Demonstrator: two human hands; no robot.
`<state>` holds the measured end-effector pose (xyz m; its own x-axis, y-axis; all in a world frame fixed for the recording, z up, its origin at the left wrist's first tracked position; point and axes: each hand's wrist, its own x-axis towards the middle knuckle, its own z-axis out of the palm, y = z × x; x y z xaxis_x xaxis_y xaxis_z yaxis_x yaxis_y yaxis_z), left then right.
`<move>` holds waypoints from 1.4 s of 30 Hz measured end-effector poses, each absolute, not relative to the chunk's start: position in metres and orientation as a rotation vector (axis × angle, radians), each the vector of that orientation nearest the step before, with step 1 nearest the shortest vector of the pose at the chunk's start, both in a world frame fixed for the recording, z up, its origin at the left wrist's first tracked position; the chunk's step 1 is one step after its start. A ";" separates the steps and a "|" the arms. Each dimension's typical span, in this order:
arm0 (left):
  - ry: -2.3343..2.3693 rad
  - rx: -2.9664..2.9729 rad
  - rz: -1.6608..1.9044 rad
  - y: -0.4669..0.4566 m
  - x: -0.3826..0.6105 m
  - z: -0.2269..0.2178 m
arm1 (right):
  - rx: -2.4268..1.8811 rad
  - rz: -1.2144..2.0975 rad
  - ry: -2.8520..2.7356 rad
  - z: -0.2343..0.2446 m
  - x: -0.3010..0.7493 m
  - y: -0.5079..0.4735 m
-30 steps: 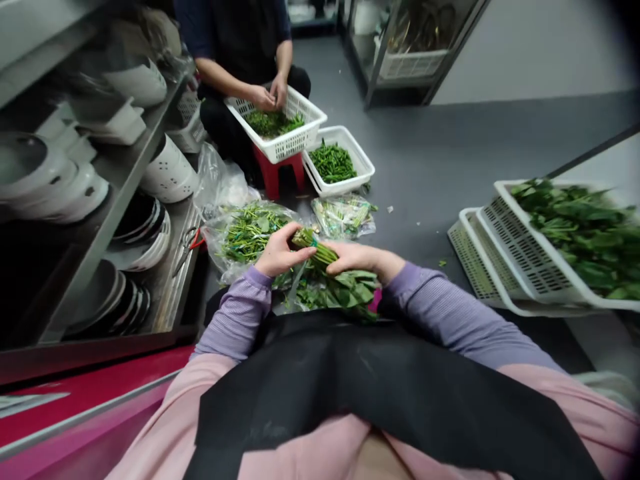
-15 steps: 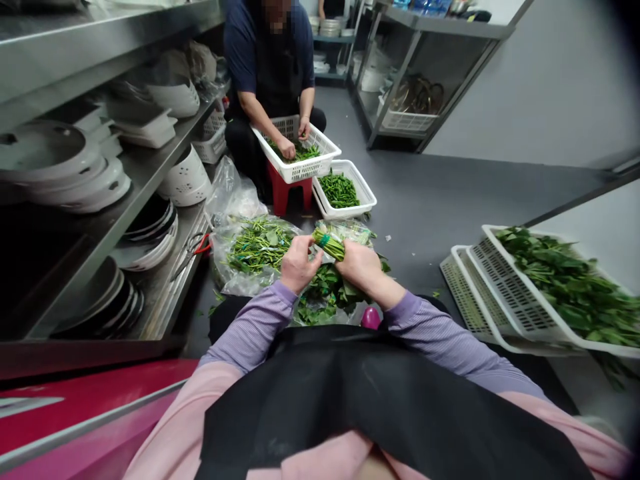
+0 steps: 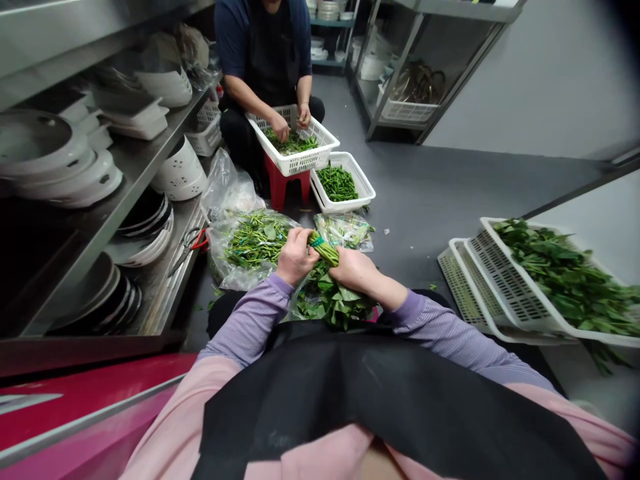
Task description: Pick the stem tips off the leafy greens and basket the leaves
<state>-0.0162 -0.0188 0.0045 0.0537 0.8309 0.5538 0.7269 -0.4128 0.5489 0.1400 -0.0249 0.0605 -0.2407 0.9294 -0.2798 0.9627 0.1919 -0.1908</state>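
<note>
A bunch of leafy greens (image 3: 327,251) hangs between my hands, its stems bound by a green band (image 3: 314,240) near the cut ends. My right hand (image 3: 354,268) is closed around the stems, with the leaves drooping below it toward my apron. At the banded end, the fingers of my left hand (image 3: 297,257) are pinched; whether they hold the band or the stem ends I cannot make out. Just beyond my left hand, loose stems and greens (image 3: 253,240) lie on a clear plastic bag (image 3: 235,277). A bag of wrapped greens (image 3: 345,230) rests on the floor past the bunch.
Facing me, a co-worker (image 3: 267,63) handles greens in a white basket (image 3: 300,162) on a red stool (image 3: 286,185). Green peppers fill another white basket (image 3: 367,193). Stacked baskets (image 3: 520,300) of leaves stand right. Shelves with dishes and red-handled scissors (image 3: 190,245) run along the left.
The bunch's leaves now hang lower and nearer my apron, covering most of the pink object there. Both hands remain on the bunch; the view has tipped slightly downward.
</note>
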 end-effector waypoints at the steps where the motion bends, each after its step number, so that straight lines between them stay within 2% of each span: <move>1: 1.640 2.190 1.311 -0.020 -0.016 0.004 | 1.871 -0.452 2.338 0.062 0.138 -0.028; 5: 1.626 2.185 1.380 -0.023 -0.018 0.006 | 1.831 -0.339 2.362 0.067 0.138 -0.036; 8: 1.436 2.107 1.421 -0.024 -0.022 0.012 | 1.836 -0.089 2.452 0.070 0.149 -0.035; 12: 1.182 1.777 1.291 -0.023 -0.023 0.021 | 1.728 0.337 2.566 0.074 0.174 -0.026; 15: 1.279 1.675 1.192 -0.025 -0.013 0.025 | 1.598 0.470 2.635 0.074 0.183 -0.022; 20: 1.604 1.955 1.070 -0.031 0.004 0.026 | 1.455 0.478 2.696 0.072 0.173 -0.024; 30: 1.646 1.923 0.780 -0.020 -0.003 0.017 | 1.365 0.353 2.735 0.063 0.163 -0.024; 36: 1.779 1.930 0.698 -0.021 0.009 0.009 | 1.301 0.412 2.717 0.057 0.156 -0.027; 39: 1.670 1.811 0.727 -0.017 0.003 0.010 | 1.311 0.404 2.716 0.057 0.162 -0.024; 42: 1.277 1.396 0.686 -0.011 -0.010 0.011 | 1.324 0.264 2.714 0.059 0.177 -0.014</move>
